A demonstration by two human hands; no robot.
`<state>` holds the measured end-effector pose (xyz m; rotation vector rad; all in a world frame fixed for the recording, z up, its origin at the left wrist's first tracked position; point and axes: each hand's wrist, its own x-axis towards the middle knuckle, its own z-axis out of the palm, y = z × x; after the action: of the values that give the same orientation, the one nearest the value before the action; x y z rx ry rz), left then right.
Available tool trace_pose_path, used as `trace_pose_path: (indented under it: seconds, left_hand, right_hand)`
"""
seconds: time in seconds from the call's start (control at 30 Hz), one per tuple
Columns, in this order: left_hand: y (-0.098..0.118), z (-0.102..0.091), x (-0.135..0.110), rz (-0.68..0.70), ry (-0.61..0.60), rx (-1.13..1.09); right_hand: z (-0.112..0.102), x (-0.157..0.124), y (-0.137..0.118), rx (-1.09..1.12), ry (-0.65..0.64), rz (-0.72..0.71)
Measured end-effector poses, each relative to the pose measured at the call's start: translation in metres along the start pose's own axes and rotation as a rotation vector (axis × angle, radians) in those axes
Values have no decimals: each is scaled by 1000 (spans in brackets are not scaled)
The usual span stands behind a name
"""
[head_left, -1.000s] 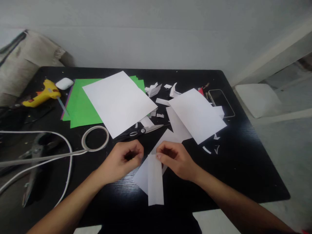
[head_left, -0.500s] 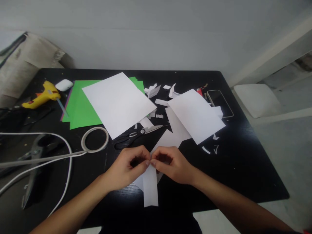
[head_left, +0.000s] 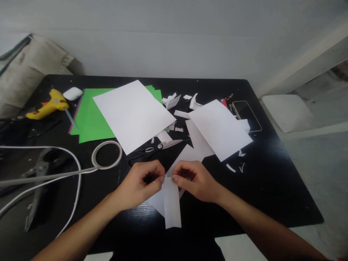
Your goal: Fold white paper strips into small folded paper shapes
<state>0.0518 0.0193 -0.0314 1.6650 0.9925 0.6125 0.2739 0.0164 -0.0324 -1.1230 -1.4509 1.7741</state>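
A narrow strip of white paper [head_left: 172,204] with a lengthwise crease hangs toward me from my fingertips. My right hand [head_left: 195,181] pinches its upper edge between thumb and index finger. At the strip's upper left corner, my left hand [head_left: 144,184] is closed in a similar pinch; the exact contact is partly hidden by the fingertips. Beneath both hands lies a larger white paper piece [head_left: 186,155] on the black table. Scissors [head_left: 161,146] with black handles rest just beyond my left hand, their blades pointing right.
A white square sheet [head_left: 133,112] overlaps green sheets [head_left: 94,127]. Another white sheet [head_left: 219,127] lies right, near a phone [head_left: 247,116] and paper scraps [head_left: 172,101]. On the left are a tape roll [head_left: 94,159], a yellow glue gun [head_left: 50,107], a white cable [head_left: 77,163] and a white case [head_left: 73,93].
My fingertips have moved slightly apart along the strip's upper edge. The strip has shifted a little to the right, and more of its top edge shows.
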Motion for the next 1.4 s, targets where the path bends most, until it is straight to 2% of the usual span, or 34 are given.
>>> trace_pose_path:
  seconds: [0.3,0.43,0.57,0.8,1.23,1.4]
  left_hand:
    - [-4,-3,-2,-92,74,-90]
    - [-6,2,-3,-71,119,-152]
    - [-6,8,-4,-42,71,-205]
    - [-2,11,-3,-25,35,-163]
    - [3,8,-1,-109,-22,-256]
    - [4,3,0,-123,1,-281]
  right_hand:
    - [1,0,-1,32,55,7]
    - [2,-1,1,11,45,18]
    - [4,-2,2,-25,18,7]
    - [5,-2,4,-87,-19,-11]
    - [3,-2,2,-88,-49,5]
    - [1,-1,0,-52,-6,7]
